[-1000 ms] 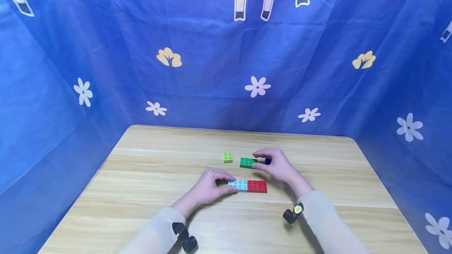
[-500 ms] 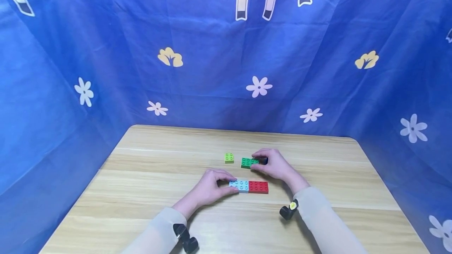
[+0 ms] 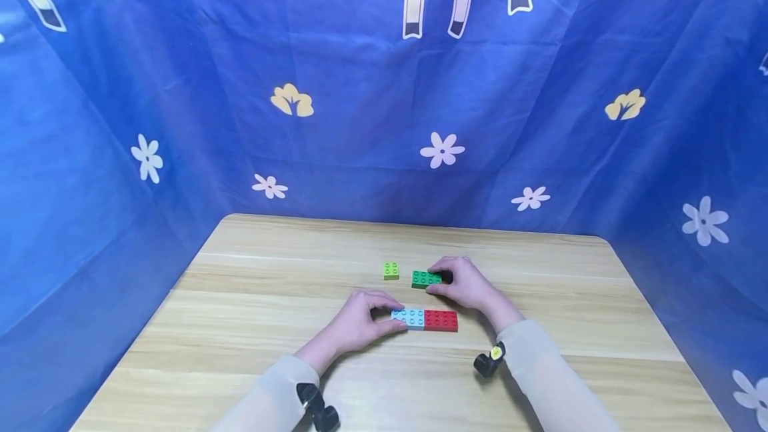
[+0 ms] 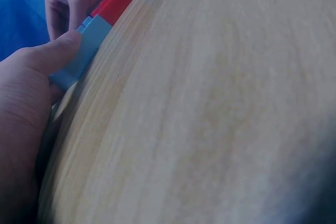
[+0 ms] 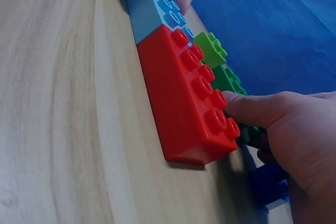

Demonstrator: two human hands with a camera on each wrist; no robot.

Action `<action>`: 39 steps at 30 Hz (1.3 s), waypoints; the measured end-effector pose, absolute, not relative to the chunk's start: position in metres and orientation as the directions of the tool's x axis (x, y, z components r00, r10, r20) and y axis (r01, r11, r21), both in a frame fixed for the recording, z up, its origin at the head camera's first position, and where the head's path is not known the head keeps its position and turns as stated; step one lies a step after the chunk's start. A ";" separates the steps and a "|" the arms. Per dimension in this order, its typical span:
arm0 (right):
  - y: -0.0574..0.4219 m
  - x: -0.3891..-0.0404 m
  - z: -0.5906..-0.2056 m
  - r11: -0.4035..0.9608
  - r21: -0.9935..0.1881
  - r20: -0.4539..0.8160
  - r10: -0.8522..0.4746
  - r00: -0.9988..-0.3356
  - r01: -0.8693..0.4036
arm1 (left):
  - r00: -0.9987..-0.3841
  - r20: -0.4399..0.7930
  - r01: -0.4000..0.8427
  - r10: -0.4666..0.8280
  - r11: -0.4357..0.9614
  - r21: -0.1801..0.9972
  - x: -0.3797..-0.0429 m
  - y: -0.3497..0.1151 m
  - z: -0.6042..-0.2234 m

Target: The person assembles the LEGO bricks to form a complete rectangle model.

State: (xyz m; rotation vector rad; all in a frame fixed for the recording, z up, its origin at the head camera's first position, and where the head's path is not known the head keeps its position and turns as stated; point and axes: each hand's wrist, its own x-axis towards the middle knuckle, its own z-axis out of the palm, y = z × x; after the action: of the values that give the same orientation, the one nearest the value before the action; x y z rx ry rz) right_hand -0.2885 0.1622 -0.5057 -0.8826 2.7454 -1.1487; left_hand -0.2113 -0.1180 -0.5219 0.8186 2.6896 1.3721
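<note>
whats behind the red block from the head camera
Behind the red block is a green block, its right end gripped by the right hand. A dark blue block shows only partly; the hand covers the rest, and its fingers cover part of the green one.

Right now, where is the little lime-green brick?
In the head view, the lime-green brick sits left of the darker green brick, beyond the pale blue brick.

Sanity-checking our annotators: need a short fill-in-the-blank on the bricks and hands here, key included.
1. The left hand holds the light blue brick, which lies end to end with the ____.
2. The ____ grips the dark green brick.
3. The light green brick has ____ studs on top.

Missing words: red brick; right hand; four.
</note>
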 end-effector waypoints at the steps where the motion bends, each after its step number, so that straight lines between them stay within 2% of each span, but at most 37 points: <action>1: 0.163 -0.288 -0.505 0.564 -0.666 0.179 -0.514 -0.839 -0.488 | -0.863 0.218 0.444 0.457 0.477 0.759 -0.211 -0.118 -0.522; 9: 0.166 -0.281 -0.497 0.549 -0.702 0.185 -0.475 -0.860 -0.454 | -0.862 0.227 0.453 0.453 0.488 0.746 -0.210 -0.117 -0.525; 16: 0.167 -0.273 -0.487 0.501 -0.725 0.203 -0.500 -0.842 -0.472 | -0.860 0.234 0.459 0.453 0.489 0.742 -0.210 -0.117 -0.526; 32: 0.167 -0.243 -0.471 0.436 -0.791 0.174 -0.512 -0.841 -0.429 | -0.846 0.275 0.496 0.458 0.484 0.721 -0.211 -0.117 -0.527; 39: 0.167 -0.233 -0.474 0.436 -0.775 0.195 -0.525 -0.829 -0.458 | -0.850 0.262 0.486 0.457 0.490 0.723 -0.212 -0.116 -0.527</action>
State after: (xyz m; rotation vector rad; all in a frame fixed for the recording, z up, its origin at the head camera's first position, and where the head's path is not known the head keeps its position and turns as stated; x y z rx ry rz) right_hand -0.2326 0.1674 -0.4741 -0.8905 2.5976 -1.3650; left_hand -0.2121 -0.1165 -0.5274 0.8679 2.7414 1.3487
